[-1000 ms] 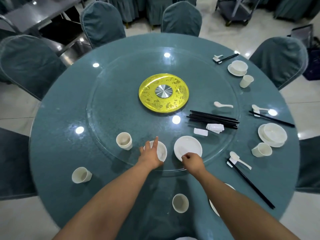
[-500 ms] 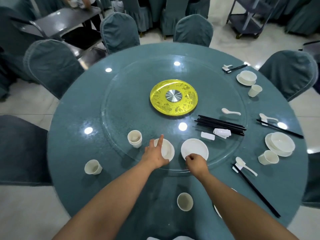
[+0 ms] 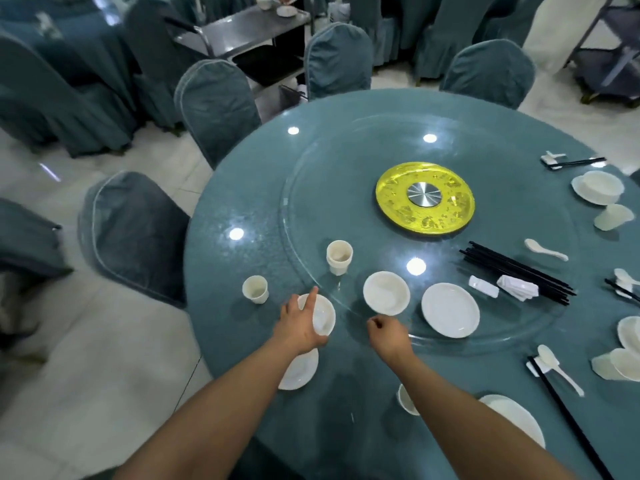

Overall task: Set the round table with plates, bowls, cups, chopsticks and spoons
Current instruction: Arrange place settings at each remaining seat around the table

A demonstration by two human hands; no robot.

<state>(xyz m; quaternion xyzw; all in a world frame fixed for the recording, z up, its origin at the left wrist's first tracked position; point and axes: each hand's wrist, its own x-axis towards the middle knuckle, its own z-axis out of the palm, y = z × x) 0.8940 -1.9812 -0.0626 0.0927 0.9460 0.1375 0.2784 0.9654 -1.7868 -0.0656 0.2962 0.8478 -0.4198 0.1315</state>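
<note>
we see the left hand (image 3: pixel 300 322) holding a small white bowl (image 3: pixel 323 317) just above the worktop (image 3: pixel 221 271), fingers (image 3: pixel 312 295) wrapped over its rim with the index finger pointing up; the bowl sits just outside the edge of the glass turntable (image 3: pixel 346 188). under the left wrist lies a white plate (image 3: pixel 300 370) on the worktop near its edge. the right hand (image 3: pixel 388 333) is clenched loosely with nothing in it, just beside the turntable edge. on the turntable near us: a second bowl (image 3: pixel 386 292), a flat plate (image 3: pixel 450 310) just right of it, a stack of cups (image 3: pixel 339 256) to the left. a single cup (image 3: pixel 255 289) stands on the worktop left of the held bowl. further right on the turntable, a bundle of black chopsticks (image 3: pixel 516 271), white rests (image 3: pixel 483 286) beside them, a spoon (image 3: pixel 545 250). yellow disc (image 3: pixel 424 198) with a metal hub at the turntable's centre. right side of the worktop has place settings with bowl on plate, cup, spoon and chopsticks. another cup (image 3: pixel 407 400) shows partly behind the right forearm, and a plate (image 3: pixel 516 420) near the bottom right. covered chairs (image 3: pixel 214 109) ring the worktop.
</note>
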